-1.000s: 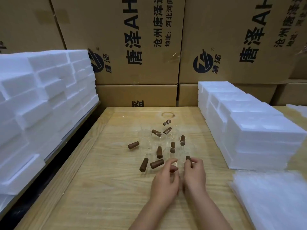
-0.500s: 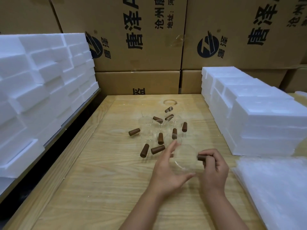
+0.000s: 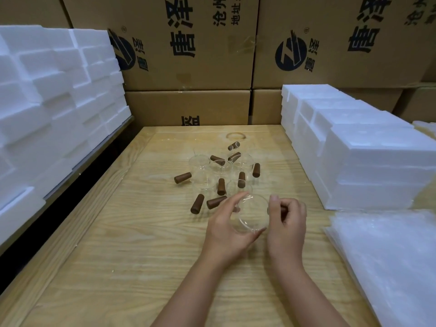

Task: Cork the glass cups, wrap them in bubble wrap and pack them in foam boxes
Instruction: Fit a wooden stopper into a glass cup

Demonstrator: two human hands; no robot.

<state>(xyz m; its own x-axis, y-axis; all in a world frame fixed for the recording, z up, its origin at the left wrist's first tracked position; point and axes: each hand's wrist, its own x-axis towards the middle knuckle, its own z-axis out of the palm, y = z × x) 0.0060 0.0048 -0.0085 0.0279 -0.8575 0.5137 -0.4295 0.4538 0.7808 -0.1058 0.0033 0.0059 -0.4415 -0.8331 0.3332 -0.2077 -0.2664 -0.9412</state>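
Note:
My left hand [image 3: 225, 228] holds a clear glass cup [image 3: 250, 214] tipped on its side above the wooden table [image 3: 132, 256], thumb and fingers curled round its wall. My right hand [image 3: 286, 224] is at the cup's right end, its curled fingers round a brown cork that is almost wholly hidden. Several more clear glass cups [image 3: 219, 165] stand in a cluster further back. Several loose brown corks [image 3: 197, 203] lie on the table among and before the cups. A stack of bubble wrap sheets [image 3: 387, 260] lies at the right.
White foam boxes [image 3: 368, 159] are stacked on the table's right side and more foam pieces [image 3: 47, 105] are piled at the left. Printed cardboard cartons [image 3: 188, 43] form a wall behind the table. A dark gap [image 3: 59, 199] runs along the table's left edge.
Both hands lifted a glass cup from the cluster and drew it nearer. The right hand brought a cork to the cup's right end and closed in on it.

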